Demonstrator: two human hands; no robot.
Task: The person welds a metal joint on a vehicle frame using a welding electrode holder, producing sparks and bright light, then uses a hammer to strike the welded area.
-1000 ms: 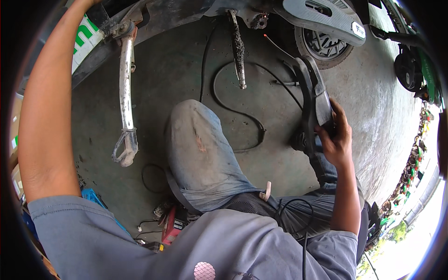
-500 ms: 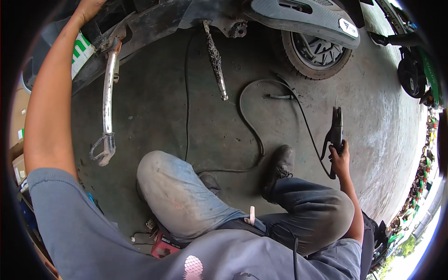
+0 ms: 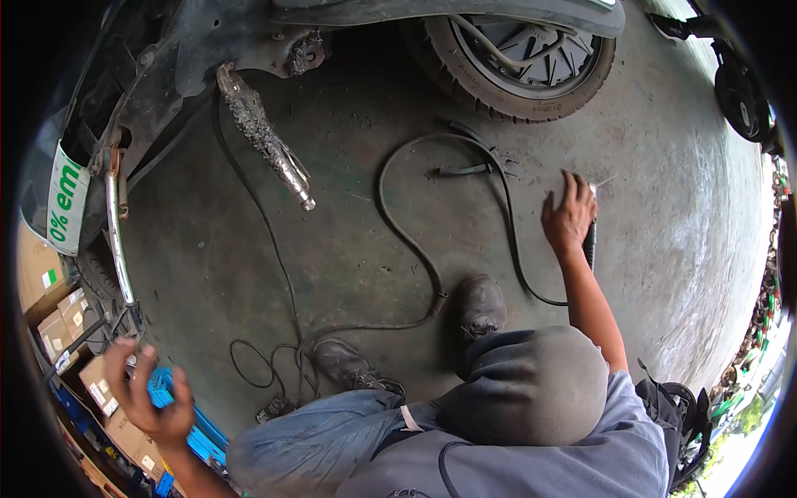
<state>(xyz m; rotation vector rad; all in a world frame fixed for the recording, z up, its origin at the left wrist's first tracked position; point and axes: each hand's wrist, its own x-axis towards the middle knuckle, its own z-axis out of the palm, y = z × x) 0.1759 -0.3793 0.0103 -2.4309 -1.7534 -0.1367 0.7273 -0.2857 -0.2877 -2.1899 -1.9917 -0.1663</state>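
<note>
My right hand (image 3: 570, 217) is over the floor at the right, fingers stretched out and thumb apart. Along its right side shows the dark handle of a welding electrode holder (image 3: 591, 242), partly hidden by the hand; a thin rod points out beyond the fingers. At lower left my left hand (image 3: 151, 400) is in the air, fingers spread and holding nothing. A spatter-crusted metal tool resembling locking pliers (image 3: 266, 139) hangs from the underside of the scooter (image 3: 224, 37). The silver kickstand (image 3: 118, 236) stands left of it, above my left hand.
A black cable (image 3: 390, 220) loops over the floor by my shoes (image 3: 483, 305). Dark strips (image 3: 465, 170) lie inside its bend. The scooter's wheel (image 3: 531, 66) is at the top. Cardboard boxes (image 3: 62, 324) and a blue object (image 3: 195, 423) are at left.
My left hand has come down from the scooter at upper left to lower left. My right hand has loosened from the electrode holder's handle and stretched its fingers. The view has shifted.
</note>
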